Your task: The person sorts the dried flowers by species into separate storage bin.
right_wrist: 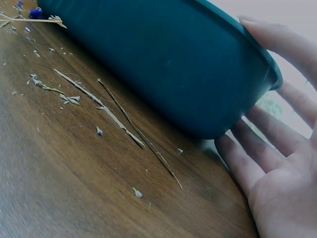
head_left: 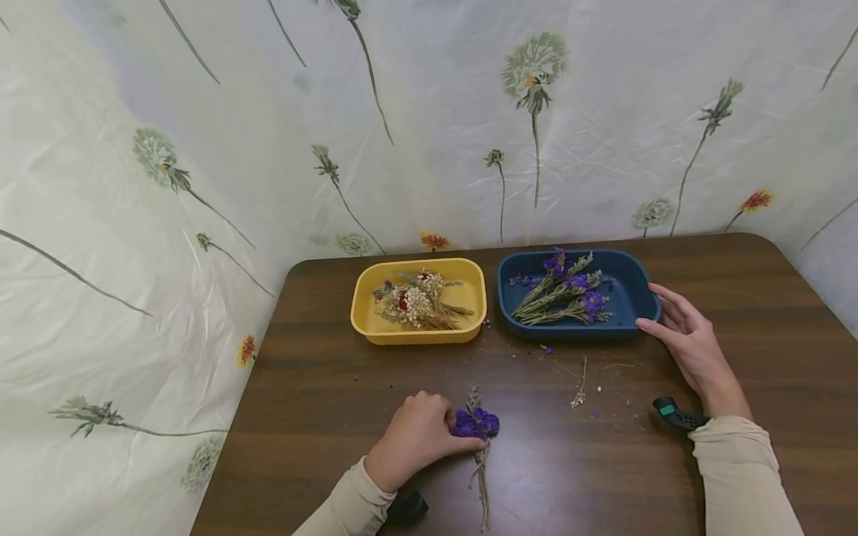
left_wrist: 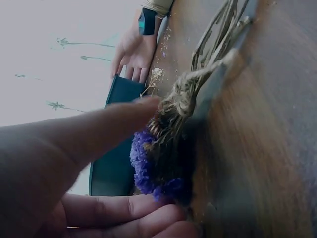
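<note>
My left hand [head_left: 418, 432] is around a small bunch of dried purple flowers [head_left: 477, 424] at the table's front. Its thumb lies over the stems below the blooms and its fingers are at the flower heads. In the left wrist view, knotted twine [left_wrist: 184, 94] binds the stems. Far to the right, my right hand [head_left: 690, 342] holds the right end of a blue tray [head_left: 646, 305], thumb at the rim and fingers around the end wall, as the right wrist view shows. Several purple flower bunches [head_left: 570, 290] lie inside this tray.
Left of the blue tray stands a yellow tray [head_left: 362, 320] with cream and red dried bunches [head_left: 418, 301]. Stem bits [right_wrist: 143, 134], a loose sprig [head_left: 580, 387] and petals are scattered on the brown table [head_left: 302, 417]. A patterned curtain [head_left: 429, 149] hangs behind.
</note>
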Demonstrator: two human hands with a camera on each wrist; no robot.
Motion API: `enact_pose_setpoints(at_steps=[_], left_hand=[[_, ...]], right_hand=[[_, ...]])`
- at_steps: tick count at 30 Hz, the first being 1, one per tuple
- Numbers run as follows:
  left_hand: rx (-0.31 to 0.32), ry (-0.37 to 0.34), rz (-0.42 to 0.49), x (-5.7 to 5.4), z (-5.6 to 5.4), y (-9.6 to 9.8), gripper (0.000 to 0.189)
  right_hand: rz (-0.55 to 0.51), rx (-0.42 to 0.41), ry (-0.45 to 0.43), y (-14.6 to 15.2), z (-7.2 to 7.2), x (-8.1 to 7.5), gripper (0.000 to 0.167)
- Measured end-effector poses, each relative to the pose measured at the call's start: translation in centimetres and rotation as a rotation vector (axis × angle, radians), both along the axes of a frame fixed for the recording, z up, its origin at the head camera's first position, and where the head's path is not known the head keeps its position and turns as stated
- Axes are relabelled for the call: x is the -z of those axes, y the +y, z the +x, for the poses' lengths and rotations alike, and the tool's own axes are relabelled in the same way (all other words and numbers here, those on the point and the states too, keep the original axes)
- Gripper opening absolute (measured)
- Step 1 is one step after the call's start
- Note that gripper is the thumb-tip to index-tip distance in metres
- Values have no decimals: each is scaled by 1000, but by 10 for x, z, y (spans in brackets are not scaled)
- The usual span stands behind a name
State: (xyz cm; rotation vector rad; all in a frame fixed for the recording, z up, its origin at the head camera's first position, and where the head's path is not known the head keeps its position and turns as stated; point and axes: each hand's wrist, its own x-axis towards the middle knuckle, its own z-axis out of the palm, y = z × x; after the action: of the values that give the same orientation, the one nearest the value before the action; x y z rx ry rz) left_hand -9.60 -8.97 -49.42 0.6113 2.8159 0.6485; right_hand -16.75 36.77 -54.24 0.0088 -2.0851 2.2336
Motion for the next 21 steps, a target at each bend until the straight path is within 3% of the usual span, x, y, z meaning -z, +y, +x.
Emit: enact_pose_setpoints(at_steps=[10, 16, 21], left_hand=[[33, 0, 36, 3, -1, 5, 56], [125, 68, 62, 5, -5, 8, 36], [141, 91, 132, 4, -9, 7, 47]], right_hand=[[4, -8, -3, 1, 0, 1, 69], [-27, -35, 22, 1, 1, 2, 69], [-16, -29, 24, 0, 1, 2, 69]])
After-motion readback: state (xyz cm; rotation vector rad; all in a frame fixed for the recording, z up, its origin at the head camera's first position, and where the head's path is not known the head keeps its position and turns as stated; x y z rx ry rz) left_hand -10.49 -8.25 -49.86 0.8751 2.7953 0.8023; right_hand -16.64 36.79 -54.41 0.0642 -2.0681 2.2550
